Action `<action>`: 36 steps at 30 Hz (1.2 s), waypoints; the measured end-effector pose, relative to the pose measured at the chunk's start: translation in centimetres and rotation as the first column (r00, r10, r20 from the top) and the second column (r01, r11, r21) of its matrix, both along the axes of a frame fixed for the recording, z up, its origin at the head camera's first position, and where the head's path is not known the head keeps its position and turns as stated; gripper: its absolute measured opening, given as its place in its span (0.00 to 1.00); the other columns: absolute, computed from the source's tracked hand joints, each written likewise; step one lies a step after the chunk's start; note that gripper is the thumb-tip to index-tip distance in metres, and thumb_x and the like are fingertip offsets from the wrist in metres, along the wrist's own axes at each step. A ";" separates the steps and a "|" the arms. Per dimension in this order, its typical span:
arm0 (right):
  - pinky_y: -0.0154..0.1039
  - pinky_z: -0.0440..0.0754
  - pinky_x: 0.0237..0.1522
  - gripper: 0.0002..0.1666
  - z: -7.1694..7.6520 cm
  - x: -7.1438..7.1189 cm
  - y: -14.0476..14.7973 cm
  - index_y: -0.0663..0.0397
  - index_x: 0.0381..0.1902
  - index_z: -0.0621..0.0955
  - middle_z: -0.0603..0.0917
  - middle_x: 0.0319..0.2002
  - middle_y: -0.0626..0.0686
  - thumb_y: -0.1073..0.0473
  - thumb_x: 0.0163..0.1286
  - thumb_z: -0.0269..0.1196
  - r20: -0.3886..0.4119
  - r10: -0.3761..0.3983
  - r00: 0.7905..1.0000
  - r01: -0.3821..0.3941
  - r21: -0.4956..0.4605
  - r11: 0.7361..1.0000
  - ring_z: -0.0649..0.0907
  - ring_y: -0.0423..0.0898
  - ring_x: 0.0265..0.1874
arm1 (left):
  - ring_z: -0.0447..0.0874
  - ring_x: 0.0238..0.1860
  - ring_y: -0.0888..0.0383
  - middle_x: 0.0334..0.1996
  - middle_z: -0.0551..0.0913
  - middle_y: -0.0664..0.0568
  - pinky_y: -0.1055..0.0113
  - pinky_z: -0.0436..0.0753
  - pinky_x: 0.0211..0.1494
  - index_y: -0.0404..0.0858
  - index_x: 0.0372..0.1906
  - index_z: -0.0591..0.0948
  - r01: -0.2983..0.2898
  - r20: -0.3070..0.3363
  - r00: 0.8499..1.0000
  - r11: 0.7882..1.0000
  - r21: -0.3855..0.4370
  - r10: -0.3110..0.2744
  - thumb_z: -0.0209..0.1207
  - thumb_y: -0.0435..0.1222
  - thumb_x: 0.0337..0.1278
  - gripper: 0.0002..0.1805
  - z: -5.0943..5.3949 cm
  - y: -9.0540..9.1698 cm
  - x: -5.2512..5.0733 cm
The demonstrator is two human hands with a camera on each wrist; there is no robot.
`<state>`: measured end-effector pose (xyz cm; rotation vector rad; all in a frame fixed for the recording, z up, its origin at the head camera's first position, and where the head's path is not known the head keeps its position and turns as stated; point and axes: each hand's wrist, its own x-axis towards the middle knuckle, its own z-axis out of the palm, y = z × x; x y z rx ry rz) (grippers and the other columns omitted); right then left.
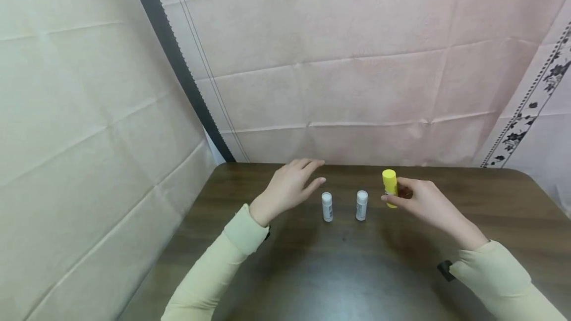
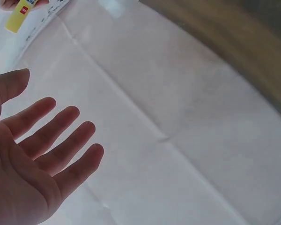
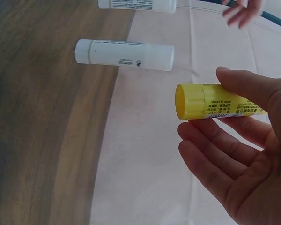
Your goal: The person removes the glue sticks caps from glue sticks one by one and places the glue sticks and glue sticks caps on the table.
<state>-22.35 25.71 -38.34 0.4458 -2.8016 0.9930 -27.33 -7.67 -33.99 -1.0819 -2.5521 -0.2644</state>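
A yellow glue stick (image 1: 389, 181) is held upright by my right hand (image 1: 428, 206), pinched between thumb and fingers. In the right wrist view, small black print runs along the yellow glue stick (image 3: 225, 102). Two white glue sticks stand upright side by side on the table: one on the left (image 1: 327, 207), one on the right (image 1: 361, 205). My left hand (image 1: 287, 187) hovers to the left of the left white glue stick, apart from it. Its fingers (image 2: 61, 136) are spread and the palm holds nothing.
The brown wooden table (image 1: 348, 281) has rounded far corners. Behind it hangs a pale creased cloth (image 1: 357, 88), and another light cloth (image 1: 89, 162) hangs along the left side. A dark strip (image 1: 178, 58) runs down where the cloths meet.
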 end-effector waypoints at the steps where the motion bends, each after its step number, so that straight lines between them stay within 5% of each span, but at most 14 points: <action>1: 0.40 0.81 0.36 0.14 0.1 0.0 0.0 0.50 0.41 0.84 0.87 0.32 0.45 0.48 0.71 0.75 0.000 0.008 1.000 -0.008 -0.003 1.000 0.84 0.43 0.32 | 0.84 0.63 0.47 0.64 0.84 0.47 0.52 0.85 0.61 0.41 0.72 0.78 0.011 -0.014 1.000 1.000 -0.012 -0.011 0.59 0.48 0.81 0.25 0.5 0.3 -0.1; 7: 0.39 0.80 0.34 0.13 0.4 -0.1 -0.2 0.49 0.41 0.84 0.86 0.31 0.45 0.50 0.71 0.75 0.008 0.042 0.999 -0.042 -0.015 0.999 0.82 0.44 0.31 | 0.82 0.66 0.48 0.66 0.83 0.48 0.53 0.83 0.65 0.41 0.73 0.78 0.048 -0.038 0.998 0.995 -0.087 -0.052 0.58 0.49 0.81 0.26 2.7 2.5 0.1; 16: 0.37 0.79 0.32 0.12 -0.4 0.2 -2.1 0.47 0.39 0.83 0.84 0.29 0.43 0.51 0.70 0.76 -0.005 0.122 0.993 -0.122 -0.017 0.992 0.80 0.41 0.28 | 0.83 0.66 0.51 0.64 0.85 0.48 0.59 0.82 0.67 0.41 0.71 0.80 0.192 -0.095 0.972 0.962 -0.194 -0.213 0.61 0.48 0.80 0.24 3.2 6.1 1.7; 22: 0.35 0.80 0.33 0.08 -1.3 1.5 -3.3 0.45 0.39 0.85 0.84 0.29 0.37 0.51 0.72 0.74 0.001 0.186 0.982 -0.186 -0.044 0.982 0.81 0.35 0.28 | 0.83 0.64 0.57 0.61 0.87 0.56 0.64 0.82 0.65 0.48 0.66 0.84 0.248 -0.166 0.932 0.900 -0.358 -0.323 0.62 0.49 0.78 0.20 1.7 8.2 3.3; 28: 0.34 0.72 0.28 0.11 -1.7 2.6 -3.8 0.40 0.32 0.82 0.76 0.23 0.38 0.52 0.69 0.76 -0.008 0.175 0.984 -0.176 -0.041 0.984 0.73 0.35 0.24 | 0.86 0.57 0.62 0.53 0.88 0.64 0.67 0.81 0.64 0.54 0.58 0.88 0.181 -0.246 0.902 0.828 -0.530 -0.355 0.67 0.53 0.72 0.16 0.7 8.9 4.9; 31: 0.33 0.68 0.27 0.13 -2.1 2.9 -3.8 0.37 0.30 0.82 0.72 0.21 0.38 0.51 0.67 0.77 -0.005 0.177 0.984 -0.177 -0.038 0.983 0.70 0.35 0.22 | 0.85 0.56 0.65 0.52 0.88 0.66 0.69 0.81 0.62 0.56 0.59 0.87 0.143 -0.256 0.899 0.792 -0.593 -0.354 0.68 0.53 0.72 0.16 0.5 9.0 5.3; 36: 0.32 0.68 0.26 0.13 -2.6 3.1 -3.7 0.36 0.30 0.82 0.71 0.20 0.38 0.50 0.66 0.78 0.013 0.189 0.982 -0.188 -0.050 0.981 0.70 0.36 0.22 | 0.84 0.54 0.66 0.50 0.87 0.66 0.72 0.80 0.60 0.56 0.61 0.86 0.143 -0.201 0.916 0.751 -0.644 -0.347 0.68 0.46 0.73 0.15 0.6 9.0 5.6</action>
